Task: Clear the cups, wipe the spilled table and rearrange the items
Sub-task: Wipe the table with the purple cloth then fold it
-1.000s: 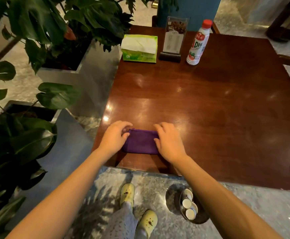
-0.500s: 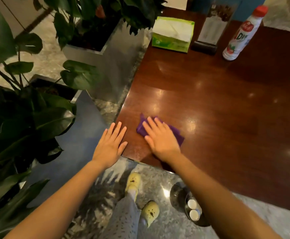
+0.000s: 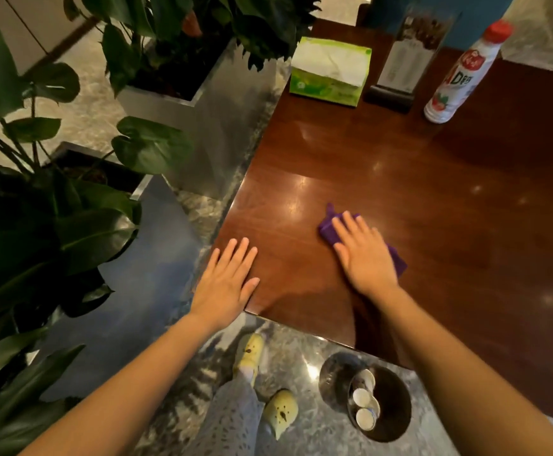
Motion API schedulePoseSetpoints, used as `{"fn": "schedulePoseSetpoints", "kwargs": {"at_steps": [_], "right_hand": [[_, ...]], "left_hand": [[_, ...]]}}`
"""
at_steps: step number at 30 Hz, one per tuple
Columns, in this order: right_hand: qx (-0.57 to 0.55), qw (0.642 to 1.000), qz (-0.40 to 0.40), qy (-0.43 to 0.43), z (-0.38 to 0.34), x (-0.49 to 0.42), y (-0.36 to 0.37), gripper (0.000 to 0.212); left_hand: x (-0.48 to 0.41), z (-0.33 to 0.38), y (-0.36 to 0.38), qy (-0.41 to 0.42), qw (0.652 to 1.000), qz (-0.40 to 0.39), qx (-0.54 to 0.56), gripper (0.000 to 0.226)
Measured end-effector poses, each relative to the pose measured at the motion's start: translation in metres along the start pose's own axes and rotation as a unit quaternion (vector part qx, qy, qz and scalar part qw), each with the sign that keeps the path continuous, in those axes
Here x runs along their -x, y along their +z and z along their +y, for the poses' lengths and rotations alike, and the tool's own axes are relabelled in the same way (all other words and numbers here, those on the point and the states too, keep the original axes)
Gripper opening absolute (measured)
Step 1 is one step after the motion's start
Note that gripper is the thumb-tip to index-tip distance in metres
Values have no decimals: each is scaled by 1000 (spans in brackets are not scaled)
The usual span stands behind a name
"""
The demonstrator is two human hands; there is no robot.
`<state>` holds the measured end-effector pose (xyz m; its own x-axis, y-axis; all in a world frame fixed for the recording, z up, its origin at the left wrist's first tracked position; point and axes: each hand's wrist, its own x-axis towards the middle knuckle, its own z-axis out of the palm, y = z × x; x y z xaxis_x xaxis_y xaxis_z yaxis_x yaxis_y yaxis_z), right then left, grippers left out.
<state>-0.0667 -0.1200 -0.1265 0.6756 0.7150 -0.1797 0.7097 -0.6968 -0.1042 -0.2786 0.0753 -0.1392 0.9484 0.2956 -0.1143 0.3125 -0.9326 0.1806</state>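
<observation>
Head view: right hand (image 3: 365, 258) lies palm-down, fingers extended and slightly spread, pressing a purple cloth (image 3: 329, 230) flat on the wooden table (image 3: 449, 199), near the front left corner. Left hand (image 3: 225, 284) rests flat at the table's corner edge, fingers straight and close together, holding nothing. At the far edge stand a green tissue box (image 3: 329, 74), a menu stand (image 3: 400, 60) and a white bottle with a red cap (image 3: 459, 77). Paper cups (image 3: 365, 404) sit inside a dark bin (image 3: 397, 406) on the floor beside the table.
</observation>
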Motion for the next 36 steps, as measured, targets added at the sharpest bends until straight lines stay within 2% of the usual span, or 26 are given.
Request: {"fn": "schedulePoseSetpoints", "kwargs": {"at_steps": [5, 9, 12, 17, 20, 22, 31, 34, 36], "right_hand": [[-8, 993, 27, 110, 71, -32, -10, 52], [-16, 987, 19, 158, 82, -38, -12, 52], [-26, 984, 54, 165, 51, -9, -4, 53], [-58, 988, 66, 123, -41, 77, 19, 53], [-49, 991, 71, 102, -57, 112, 29, 50], [-45, 989, 77, 119, -37, 127, 32, 49], [-35, 936, 85, 339, 125, 169, 27, 49], [-51, 919, 82, 381, 141, 160, 20, 51], [-49, 924, 85, 370, 126, 148, 15, 52]], "left_hand": [[-33, 45, 6, 50, 999, 1, 23, 59], [-55, 60, 13, 72, 997, -17, -10, 59], [-57, 62, 16, 74, 997, -8, -24, 59], [-57, 61, 17, 71, 997, 4, -39, 62], [-58, 59, 19, 71, 997, 2, -34, 67], [-59, 60, 18, 70, 997, -4, -28, 69], [-57, 64, 14, 75, 996, -25, -29, 76], [-57, 64, 13, 80, 996, -23, -31, 81], [-57, 63, 12, 76, 996, -27, -28, 78]]}}
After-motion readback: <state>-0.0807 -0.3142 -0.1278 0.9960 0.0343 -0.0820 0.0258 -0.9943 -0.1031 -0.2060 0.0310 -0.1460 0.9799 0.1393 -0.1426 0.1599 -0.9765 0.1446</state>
